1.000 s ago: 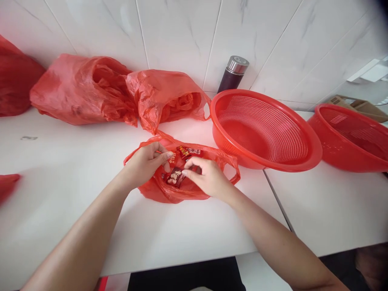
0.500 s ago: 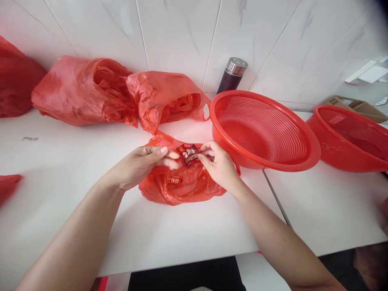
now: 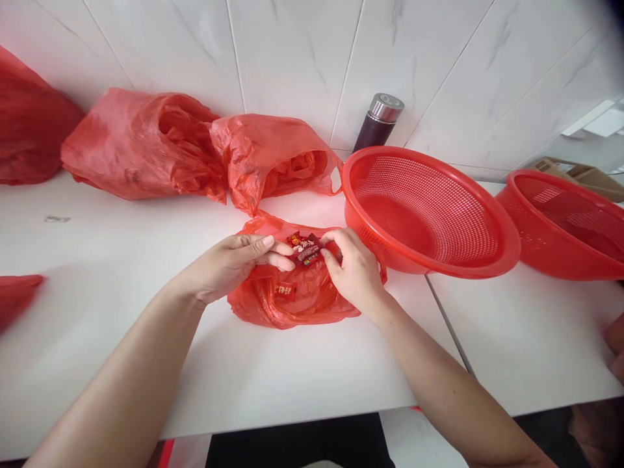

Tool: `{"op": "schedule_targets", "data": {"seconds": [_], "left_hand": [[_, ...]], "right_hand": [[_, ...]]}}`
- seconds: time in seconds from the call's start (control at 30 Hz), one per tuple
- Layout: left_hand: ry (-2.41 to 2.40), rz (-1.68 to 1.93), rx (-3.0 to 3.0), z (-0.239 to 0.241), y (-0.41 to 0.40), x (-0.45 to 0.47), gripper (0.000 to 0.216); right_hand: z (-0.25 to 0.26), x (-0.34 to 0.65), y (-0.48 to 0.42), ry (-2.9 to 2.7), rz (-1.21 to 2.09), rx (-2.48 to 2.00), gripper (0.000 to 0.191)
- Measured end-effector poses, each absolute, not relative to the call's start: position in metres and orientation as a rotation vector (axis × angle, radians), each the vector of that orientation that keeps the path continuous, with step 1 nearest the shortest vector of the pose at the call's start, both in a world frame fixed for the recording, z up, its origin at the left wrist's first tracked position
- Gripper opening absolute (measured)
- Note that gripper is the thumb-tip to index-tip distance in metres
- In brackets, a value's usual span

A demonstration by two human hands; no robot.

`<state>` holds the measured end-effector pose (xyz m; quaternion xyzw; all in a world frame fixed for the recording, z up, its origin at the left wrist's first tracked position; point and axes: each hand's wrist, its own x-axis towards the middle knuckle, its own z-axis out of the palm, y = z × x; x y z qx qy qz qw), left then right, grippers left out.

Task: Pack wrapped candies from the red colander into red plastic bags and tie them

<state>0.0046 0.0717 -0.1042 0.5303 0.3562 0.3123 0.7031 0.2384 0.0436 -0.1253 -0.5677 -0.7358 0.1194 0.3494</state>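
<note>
A small dark red wrapped candy (image 3: 307,249) with pale lettering is pinched at its right edge between the thumb and fingers of my right hand (image 3: 353,270). My left hand (image 3: 238,260) has its fingers stretched out, their tips close to the candy's left side; whether they touch it I cannot tell. A brighter red and yellow wrapper (image 3: 294,238) shows just behind the candy. Beneath both hands lies a thin red plastic bag (image 3: 263,312), spread open on the table. Another small red packet (image 3: 283,290) with pale print lies in the bag.
A red colander (image 3: 433,263) stands right of the bag, with a second colander (image 3: 550,253) beyond it. A dark flask (image 3: 375,130) is by the tiled wall. Filled red bags (image 3: 121,149) line the back of the white table (image 3: 302,370). A person's hand (image 3: 615,341) shows at the right edge.
The candy has turned slightly between my hands, its lettering now tilted differently. The view has shifted a little, so the whole scene sits slightly further right.
</note>
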Motion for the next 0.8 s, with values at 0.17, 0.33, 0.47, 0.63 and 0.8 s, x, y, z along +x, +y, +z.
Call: {"op": "schedule_targets", "data": {"seconds": [0.17,0.33,0.47,0.63,0.8], "left_hand": [[0.737,0.687,1.12,-0.106,0.074,0.003,0.025],[0.773,0.705,1.092,-0.104,0.074,0.005,0.019],[0.805,0.682,1.141,-0.101,0.073,0.007,0.012],[0.838,0.672,1.194,-0.1,0.073,0.006,0.016],[0.872,0.66,1.231,-0.101,0.073,0.005,0.018]], "right_hand": [[-0.133,0.221,0.031,-2.14,0.493,-1.323,0.015],[-0.138,0.213,0.025,-2.297,0.555,-1.402,0.016],[-0.129,0.223,0.033,-1.961,0.851,-1.353,0.008],[-0.113,0.238,0.044,-1.586,1.23,-1.225,0.017],[-0.103,0.243,0.045,-1.509,1.312,-1.183,0.016]]}}
